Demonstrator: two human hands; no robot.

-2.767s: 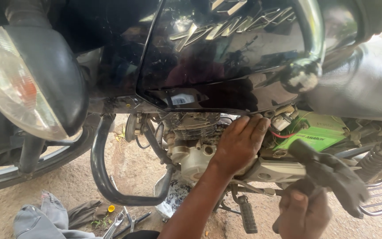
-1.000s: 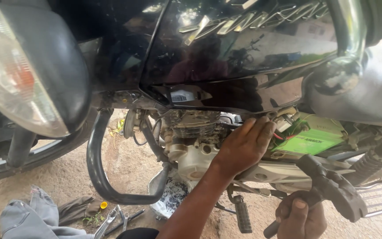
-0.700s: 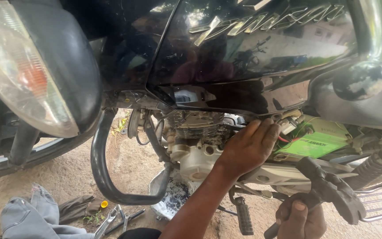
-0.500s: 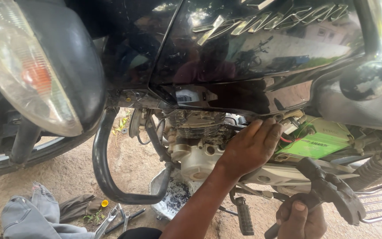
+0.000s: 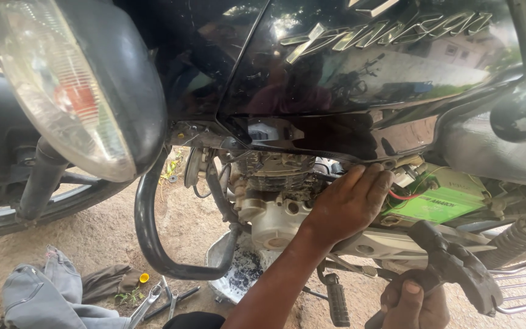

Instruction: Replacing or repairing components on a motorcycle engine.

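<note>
Since the earlier frames the view has slid right and a little down, so the headlamp (image 5: 62, 85) now fills more of the upper left, while both hands have kept their places. The left hand (image 5: 351, 204) reaches up under the black fuel tank (image 5: 360, 67), fingers spread and pressed against the engine (image 5: 272, 195) just below the tank's lower edge; its fingertips disappear into the shadow there, so what they touch cannot be made out, and it seems to grasp nothing. The right hand (image 5: 412, 304) is cut off by the bottom edge of the frame; it is clenched around the lower end of a black lever (image 5: 452, 268), probably the kick-start, which angles up and to the right. Just right of the left hand sits a green battery (image 5: 439, 201) with a red wire (image 5: 403, 196) running to it. The engine looks grimy, pale grey metal with ribbed fins, and sits behind the curved black crash guard (image 5: 153, 237). On the sandy ground at lower left lie a grey cloth (image 5: 50, 298), a spanner (image 5: 146, 304) and a small yellow cap (image 5: 144, 278). The front wheel (image 5: 25, 210) is partly cut off at the left edge.
</note>
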